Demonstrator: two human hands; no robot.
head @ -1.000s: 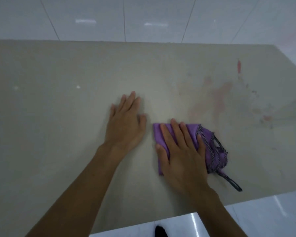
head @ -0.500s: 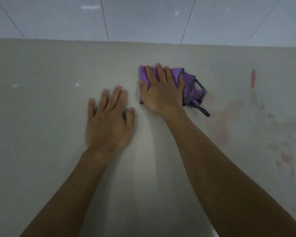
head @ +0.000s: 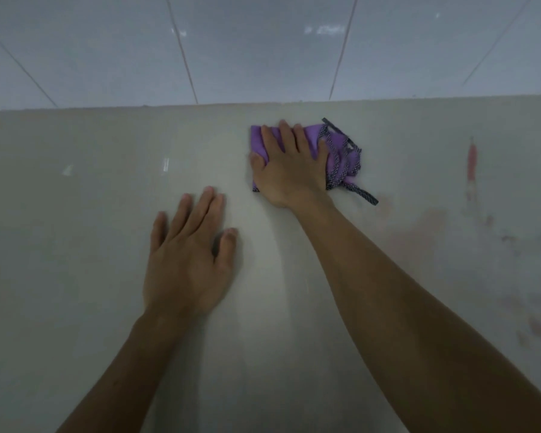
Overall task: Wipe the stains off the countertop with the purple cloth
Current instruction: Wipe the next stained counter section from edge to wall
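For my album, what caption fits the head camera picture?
Right hand presses purple cloth on countertop; red stains remain.

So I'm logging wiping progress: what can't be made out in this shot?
Head view only:
- Counter under the cloth: hidden by cloth and right hand.
- Counter under the left hand: hidden.
- Stains at right: blurred, cut off by the frame edge.
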